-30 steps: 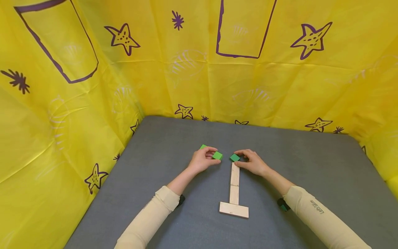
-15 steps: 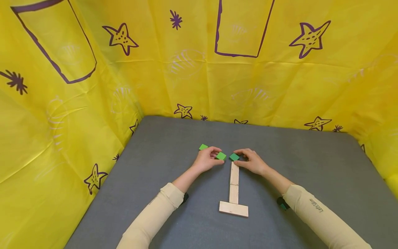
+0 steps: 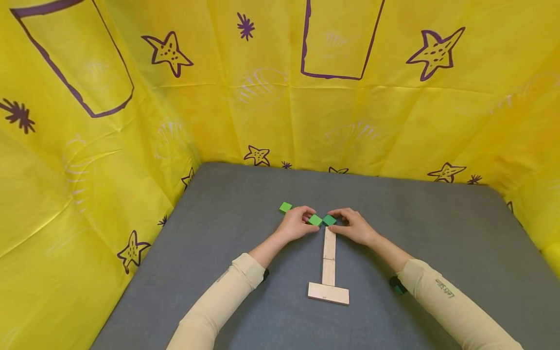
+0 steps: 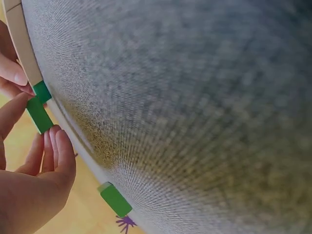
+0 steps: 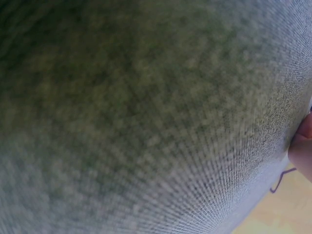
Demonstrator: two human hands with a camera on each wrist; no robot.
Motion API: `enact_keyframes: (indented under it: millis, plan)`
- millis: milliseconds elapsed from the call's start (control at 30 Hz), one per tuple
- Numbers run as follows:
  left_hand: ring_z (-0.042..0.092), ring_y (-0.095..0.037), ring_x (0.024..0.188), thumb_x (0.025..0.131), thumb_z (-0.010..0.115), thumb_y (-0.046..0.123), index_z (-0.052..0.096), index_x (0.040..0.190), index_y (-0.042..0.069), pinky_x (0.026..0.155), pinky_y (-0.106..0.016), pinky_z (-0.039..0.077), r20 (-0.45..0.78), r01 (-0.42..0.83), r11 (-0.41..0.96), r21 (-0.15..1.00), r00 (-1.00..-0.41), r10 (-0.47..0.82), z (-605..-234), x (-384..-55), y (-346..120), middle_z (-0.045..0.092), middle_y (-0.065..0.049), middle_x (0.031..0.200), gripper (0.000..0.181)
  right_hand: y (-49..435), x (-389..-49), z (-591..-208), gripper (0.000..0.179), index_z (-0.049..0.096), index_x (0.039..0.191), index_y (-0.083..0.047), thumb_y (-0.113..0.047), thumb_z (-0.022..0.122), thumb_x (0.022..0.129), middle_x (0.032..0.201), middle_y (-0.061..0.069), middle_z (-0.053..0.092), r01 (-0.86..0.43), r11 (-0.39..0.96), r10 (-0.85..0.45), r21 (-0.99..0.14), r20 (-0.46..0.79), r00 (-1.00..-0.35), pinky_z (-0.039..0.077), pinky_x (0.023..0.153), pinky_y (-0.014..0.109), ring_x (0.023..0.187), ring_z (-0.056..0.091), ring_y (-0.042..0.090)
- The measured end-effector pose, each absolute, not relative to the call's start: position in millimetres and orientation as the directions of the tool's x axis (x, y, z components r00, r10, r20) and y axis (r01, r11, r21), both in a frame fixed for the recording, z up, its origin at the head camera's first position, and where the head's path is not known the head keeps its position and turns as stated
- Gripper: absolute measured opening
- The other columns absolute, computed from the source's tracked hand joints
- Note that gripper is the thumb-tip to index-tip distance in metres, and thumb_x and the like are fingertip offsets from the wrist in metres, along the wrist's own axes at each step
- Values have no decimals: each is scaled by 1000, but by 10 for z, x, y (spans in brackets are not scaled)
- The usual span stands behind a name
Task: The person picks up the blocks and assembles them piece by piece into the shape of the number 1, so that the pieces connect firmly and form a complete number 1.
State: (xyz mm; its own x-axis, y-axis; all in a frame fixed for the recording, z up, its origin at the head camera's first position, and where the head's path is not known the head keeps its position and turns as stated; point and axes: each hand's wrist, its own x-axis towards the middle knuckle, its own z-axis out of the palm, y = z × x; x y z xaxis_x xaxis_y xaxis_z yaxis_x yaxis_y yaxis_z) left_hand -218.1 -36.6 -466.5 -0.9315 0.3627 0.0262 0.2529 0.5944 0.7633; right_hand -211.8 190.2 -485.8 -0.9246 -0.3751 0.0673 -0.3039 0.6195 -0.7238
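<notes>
My left hand (image 3: 298,224) pinches a light green block (image 3: 315,220) between thumb and fingers. Right beside it, a dark green block (image 3: 329,220) is pinched by my right hand (image 3: 356,227) at the far end of a line of wooden planks. In the left wrist view the held light green block (image 4: 40,115) has its corner right at the dark green block (image 4: 42,91). Two narrow planks (image 3: 329,253) run end to end toward me, meeting a crosswise plank (image 3: 328,293). The right wrist view shows only a bit of the right hand (image 5: 303,148), its block hidden.
Another light green block (image 3: 286,207) lies on the grey tabletop (image 3: 245,194), just beyond my left hand. Yellow cloth (image 3: 271,112) with purple drawings hangs behind and along the sides of the table.
My left hand has moved right with its light green block, closing the gap to the dark green one. The other light green block shows more fully. The right hand stays almost still.
</notes>
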Motion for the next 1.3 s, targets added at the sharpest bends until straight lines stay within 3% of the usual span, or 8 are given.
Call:
enact_keyframes:
  millis: [1300]
  plan:
    - [62, -19, 93, 83, 79, 17, 66, 121, 4, 79, -28, 49, -6, 294, 668, 684, -913, 408, -4725, -2200, -271, 65, -9, 105, 42, 1902, -2129, -4887, 44, 63, 127, -7, -27, 72, 89, 121, 16, 58, -297, 625, -373, -722, 58, -926, 39, 88, 44, 104, 49, 31]
